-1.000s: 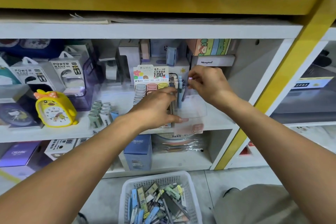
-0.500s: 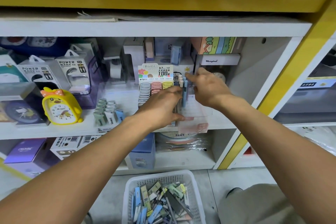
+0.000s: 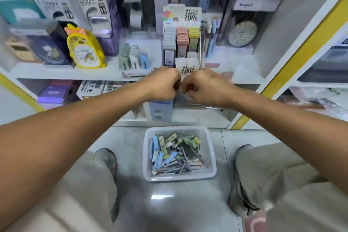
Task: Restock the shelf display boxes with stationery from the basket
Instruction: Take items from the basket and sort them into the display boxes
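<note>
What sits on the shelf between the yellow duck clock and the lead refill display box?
Head view: a small cluster of green, white and blue items, between the clock and display box.

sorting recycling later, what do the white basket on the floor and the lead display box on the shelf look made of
The white mesh basket on the floor looks like moulded plastic: a regular lattice wall, rounded rim, slight sheen. The white printed display box holding rows of grey, pink and yellow cases looks like printed cardboard: flat folded panels, a matt surface and a stand-up header card. The blur leaves the finish uncertain.
</note>
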`<state>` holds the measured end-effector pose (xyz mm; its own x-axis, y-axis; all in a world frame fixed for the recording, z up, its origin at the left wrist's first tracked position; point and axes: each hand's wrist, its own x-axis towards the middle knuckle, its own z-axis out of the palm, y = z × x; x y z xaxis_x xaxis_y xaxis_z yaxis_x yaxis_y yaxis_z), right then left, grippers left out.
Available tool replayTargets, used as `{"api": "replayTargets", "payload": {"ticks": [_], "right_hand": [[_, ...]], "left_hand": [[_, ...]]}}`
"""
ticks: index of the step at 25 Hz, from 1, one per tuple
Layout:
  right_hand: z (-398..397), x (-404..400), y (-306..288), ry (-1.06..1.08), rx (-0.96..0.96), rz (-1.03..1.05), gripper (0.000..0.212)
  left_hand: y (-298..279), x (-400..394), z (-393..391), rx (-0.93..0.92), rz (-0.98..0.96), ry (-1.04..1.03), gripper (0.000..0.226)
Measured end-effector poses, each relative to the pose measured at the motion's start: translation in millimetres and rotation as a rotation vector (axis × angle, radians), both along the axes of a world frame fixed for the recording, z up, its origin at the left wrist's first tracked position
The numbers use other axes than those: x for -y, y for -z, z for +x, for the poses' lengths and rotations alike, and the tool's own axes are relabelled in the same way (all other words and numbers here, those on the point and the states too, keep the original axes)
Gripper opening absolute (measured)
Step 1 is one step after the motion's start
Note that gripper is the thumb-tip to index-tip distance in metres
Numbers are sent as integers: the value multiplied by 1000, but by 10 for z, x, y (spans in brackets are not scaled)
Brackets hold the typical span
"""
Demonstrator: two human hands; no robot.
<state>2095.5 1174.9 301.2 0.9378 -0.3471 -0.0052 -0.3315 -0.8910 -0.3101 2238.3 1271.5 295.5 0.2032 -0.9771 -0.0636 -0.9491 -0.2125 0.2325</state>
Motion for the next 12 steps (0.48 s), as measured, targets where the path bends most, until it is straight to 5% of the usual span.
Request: {"api": "replayTargets", "payload": {"ticks": [5, 12], "right_hand": [[-39, -249, 1342, -51, -579, 50, 36], [-585, -274, 2924, 500, -574, 430, 40]], "left_hand": [[1186, -296, -129, -94, 532, 61, 12], [2690, -588, -343, -155, 632, -75, 41]]}}
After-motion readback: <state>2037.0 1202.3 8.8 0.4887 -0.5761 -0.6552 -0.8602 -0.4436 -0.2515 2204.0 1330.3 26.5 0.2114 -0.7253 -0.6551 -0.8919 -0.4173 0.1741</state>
